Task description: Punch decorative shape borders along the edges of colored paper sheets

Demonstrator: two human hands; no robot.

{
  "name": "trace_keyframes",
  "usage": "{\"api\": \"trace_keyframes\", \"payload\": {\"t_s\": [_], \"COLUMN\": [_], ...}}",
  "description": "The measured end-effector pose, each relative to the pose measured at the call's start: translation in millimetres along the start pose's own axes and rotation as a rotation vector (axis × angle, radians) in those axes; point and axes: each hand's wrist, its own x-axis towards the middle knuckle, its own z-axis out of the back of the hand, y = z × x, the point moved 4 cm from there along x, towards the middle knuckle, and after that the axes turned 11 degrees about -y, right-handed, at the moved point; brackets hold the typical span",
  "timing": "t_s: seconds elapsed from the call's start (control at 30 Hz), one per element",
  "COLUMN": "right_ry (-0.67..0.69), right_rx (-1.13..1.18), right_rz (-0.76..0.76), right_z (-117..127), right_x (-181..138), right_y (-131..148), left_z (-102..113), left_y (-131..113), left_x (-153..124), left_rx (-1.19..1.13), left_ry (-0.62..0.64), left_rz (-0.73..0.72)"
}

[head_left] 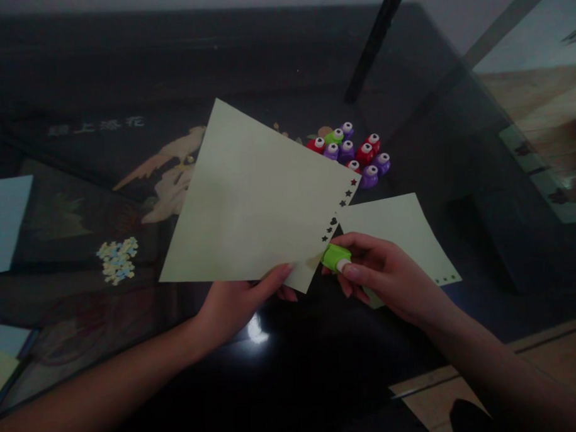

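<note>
My left hand [238, 299] pinches the bottom edge of a pale green paper sheet [249, 198] and holds it above the dark table. Small star and heart holes run along the sheet's right edge. My right hand [384, 272] grips a small green paper punch [335, 257] set against that edge near the lower corner, thumb pressing on its white button. A second pale green sheet [402, 228] with punched stars lies on the table under my right hand.
A cluster of red, purple and green punches [354, 152] sits behind the sheet. A pile of punched paper bits [118, 260] lies at the left. Blue paper [2, 219] is at the far left. A dark rod [374, 43] leans at the back; the glass table edge [533, 343] is at the right.
</note>
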Motion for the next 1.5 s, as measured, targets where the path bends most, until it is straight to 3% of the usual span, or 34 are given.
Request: {"api": "trace_keyframes", "payload": {"t_s": [0.67, 1.23, 1.5], "right_ry": [-0.028, -0.03, -0.064], "right_rx": [-0.044, -0.088, -0.121], "right_rz": [0.041, 0.047, 0.041], "right_z": [-3, -11, -9], "right_x": [2, 0, 1], "right_y": [-1, 3, 4], "left_z": [-2, -6, -7], "left_y": [2, 5, 5], "left_x": [-1, -4, -2], "left_rx": [0.047, 0.233, 0.257], "left_ry": [0.013, 0.061, 0.073], "left_rz": [0.013, -0.048, 0.009]}}
